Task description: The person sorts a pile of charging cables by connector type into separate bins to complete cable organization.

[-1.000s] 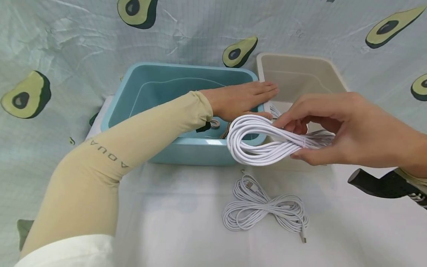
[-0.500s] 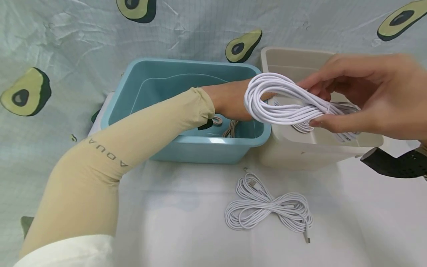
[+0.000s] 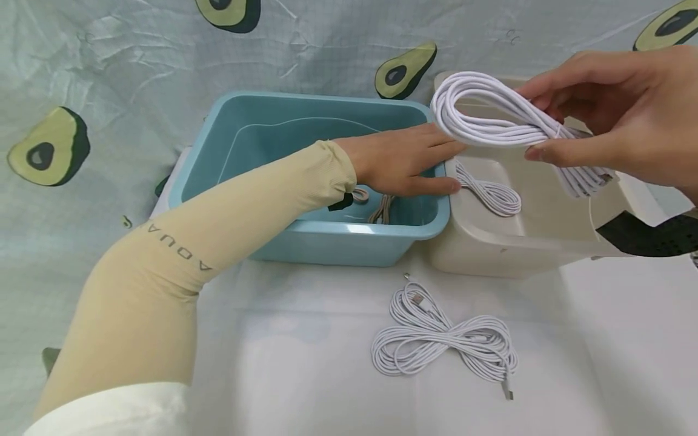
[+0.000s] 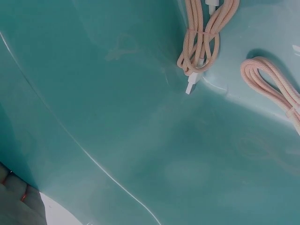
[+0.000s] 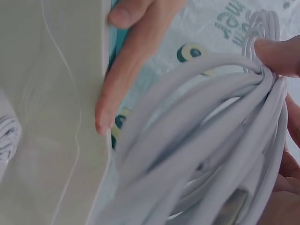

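My right hand [image 3: 621, 118] pinches a coiled white cable [image 3: 485, 124] between thumb and fingers, above the beige bin [image 3: 485, 254]. The right wrist view shows its thick loops up close, with a metal plug end among them. With fingers straight, my left hand [image 3: 406, 158] lies across the neighbouring rims of the blue bin [image 3: 349, 229] and the beige bin. Inside the beige bin lies another white cable bundle [image 3: 498, 197]. Two tied pinkish-beige cables, one with a white plug [image 4: 199, 42] and one looped [image 4: 272, 84], lie in the blue bin.
On the white tablecloth [image 3: 305, 339] in front of the bins, a white USB cable [image 3: 444, 336] lies coiled in a figure eight. The bins stand side by side against a grey sheet [image 3: 322, 48] printed with avocados.
My right hand has lifted the coiled white cable up and to the right, from the blue bin's front corner to over the beige bin. My left hand stays at the rims.
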Demonstrator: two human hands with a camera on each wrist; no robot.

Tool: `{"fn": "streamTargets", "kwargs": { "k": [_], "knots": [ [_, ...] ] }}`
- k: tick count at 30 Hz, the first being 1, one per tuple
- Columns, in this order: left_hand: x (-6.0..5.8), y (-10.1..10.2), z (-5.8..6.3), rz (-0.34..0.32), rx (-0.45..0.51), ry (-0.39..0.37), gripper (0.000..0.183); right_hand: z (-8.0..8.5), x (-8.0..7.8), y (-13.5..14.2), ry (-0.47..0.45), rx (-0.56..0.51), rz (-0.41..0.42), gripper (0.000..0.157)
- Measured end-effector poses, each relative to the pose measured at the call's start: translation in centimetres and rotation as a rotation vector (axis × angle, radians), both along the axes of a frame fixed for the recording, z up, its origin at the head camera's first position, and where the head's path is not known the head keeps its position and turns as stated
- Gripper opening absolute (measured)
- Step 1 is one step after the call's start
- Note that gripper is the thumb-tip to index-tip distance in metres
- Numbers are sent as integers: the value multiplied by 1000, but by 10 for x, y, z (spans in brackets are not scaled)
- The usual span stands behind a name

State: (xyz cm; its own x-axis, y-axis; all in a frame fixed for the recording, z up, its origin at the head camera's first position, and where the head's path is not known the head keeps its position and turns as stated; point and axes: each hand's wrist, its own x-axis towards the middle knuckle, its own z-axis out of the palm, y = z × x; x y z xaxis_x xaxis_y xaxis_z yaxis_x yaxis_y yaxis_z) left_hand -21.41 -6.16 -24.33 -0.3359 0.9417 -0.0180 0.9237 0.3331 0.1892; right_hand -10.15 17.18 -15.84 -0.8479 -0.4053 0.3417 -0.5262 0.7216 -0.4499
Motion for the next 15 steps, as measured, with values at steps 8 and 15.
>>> {"fn": "streamTargets", "kwargs": {
  "k": [8,15],
  "knots": [
    [1,0,0,39,-51,-15,79,-5,-28,13,39,-114,-39,56],
    [3,1,1,36,-90,21,79,-13,-44,24,-52,-272,-116,53]
  ]
}}
